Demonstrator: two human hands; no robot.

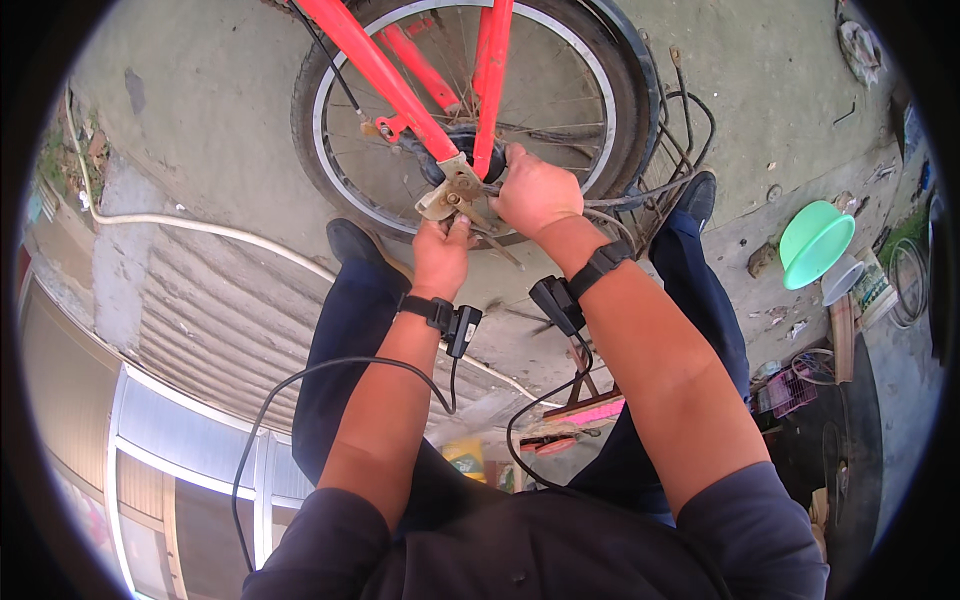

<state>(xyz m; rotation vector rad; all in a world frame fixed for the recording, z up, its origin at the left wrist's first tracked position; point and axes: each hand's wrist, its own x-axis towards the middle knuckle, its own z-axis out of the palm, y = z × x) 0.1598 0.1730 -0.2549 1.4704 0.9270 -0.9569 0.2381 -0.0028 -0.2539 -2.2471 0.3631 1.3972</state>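
A bicycle wheel point(325, 150) with a silver rim lies in front of me, under red frame tubes point(385, 80). The tubes meet near the hub point(488, 150) at a worn, pale metal bracket point(437, 205). Thumb and fingers of my left hand point(441, 258) are closed at the bracket's lower edge; the fingertips are partly hidden. My right hand point(540, 195) is curled closed just right of the hub, beside the red tube end, and whatever it grips is mostly covered. A thin rusty metal bar point(503, 250) sticks out below the bracket, between my hands.
A dark rack frame point(680, 150) and black fender point(645, 70) stand right of the wheel. My shoes point(355, 240) flank it. A pale hose point(230, 232) crosses the ground at left. A green basin point(815, 245) sits at right. Black cables point(300, 375) hang from my wrist straps.
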